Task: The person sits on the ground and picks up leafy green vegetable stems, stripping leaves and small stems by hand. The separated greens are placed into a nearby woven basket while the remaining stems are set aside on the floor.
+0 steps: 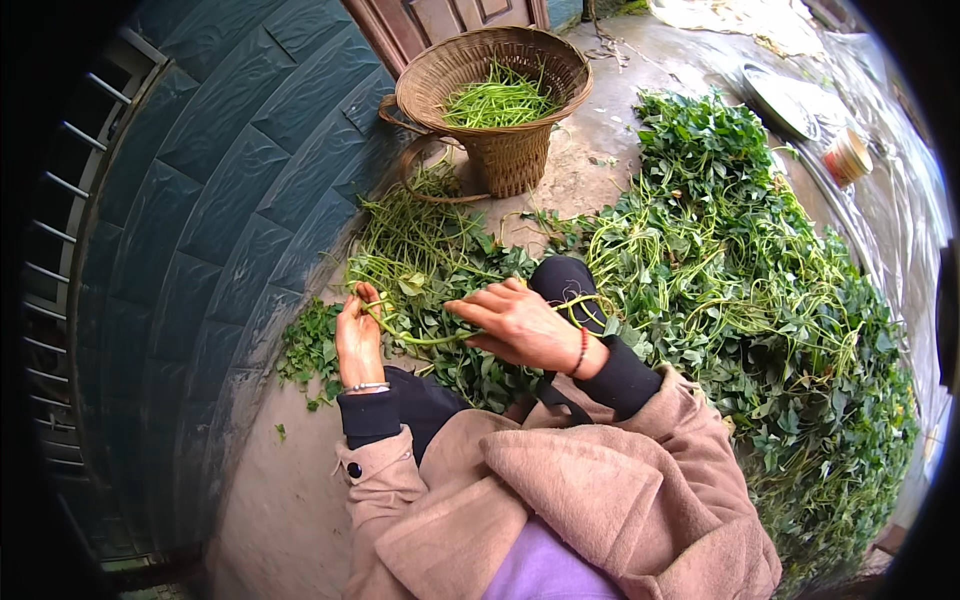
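Observation:
A green vine stem runs between my hands, its thin rooted end trailing past my right wrist over the dark trouser knee. My left hand, palm turned up, has its fingers curled around the stem's left end. The stem passes under the fingers of my right hand, which grips it with the back of the hand facing up. Below both hands lie leafy vines and a pile of stripped-looking stems. To the right spreads a large heap of leafy vines.
A wicker basket holding cut green stems stands ahead, near a brown door. Blue-grey tiled wall rises at left, with a barred window. Beyond the heap are a paper tub, a round metal tray and plastic sheeting.

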### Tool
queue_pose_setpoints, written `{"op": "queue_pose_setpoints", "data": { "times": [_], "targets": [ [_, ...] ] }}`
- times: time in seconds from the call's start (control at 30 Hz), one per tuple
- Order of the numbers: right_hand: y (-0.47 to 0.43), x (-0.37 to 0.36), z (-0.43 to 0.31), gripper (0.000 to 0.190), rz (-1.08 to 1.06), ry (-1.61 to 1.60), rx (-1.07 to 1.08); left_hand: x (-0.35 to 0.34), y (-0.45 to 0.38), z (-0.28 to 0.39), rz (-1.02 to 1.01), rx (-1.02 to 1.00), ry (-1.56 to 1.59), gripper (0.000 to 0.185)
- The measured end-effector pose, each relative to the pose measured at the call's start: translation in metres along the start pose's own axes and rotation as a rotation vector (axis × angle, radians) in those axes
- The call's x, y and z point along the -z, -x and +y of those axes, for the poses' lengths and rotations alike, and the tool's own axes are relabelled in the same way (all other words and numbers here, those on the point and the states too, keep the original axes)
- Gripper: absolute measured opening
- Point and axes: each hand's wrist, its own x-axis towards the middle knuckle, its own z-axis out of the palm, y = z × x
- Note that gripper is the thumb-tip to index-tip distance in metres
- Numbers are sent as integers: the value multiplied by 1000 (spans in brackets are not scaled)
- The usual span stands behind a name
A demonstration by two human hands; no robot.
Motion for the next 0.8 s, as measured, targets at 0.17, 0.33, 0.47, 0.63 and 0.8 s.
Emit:
{"op": "queue_pose_setpoints", "data": {
  "times": [0.17,0.33,0.47,0.63,0.8],
  "targets": [
    [-18,-34,-2,16,-80,168,91,-10,0,5,131,45,243,16],
    [-18,-35,20,4,36,164,-26,-31,21,0,100,55,200,9],
    [-12,-38,36,4,-52,343,-133,-9,16,-4,41,50,112,12],
    [-8,-48,60,8,-25,455,-308,-44,37,-25,-18,102,-20,27],
    [-20,-69,100,12,149,434,-553,-48,33,-53,-129,183,18,31]
  ]
}}
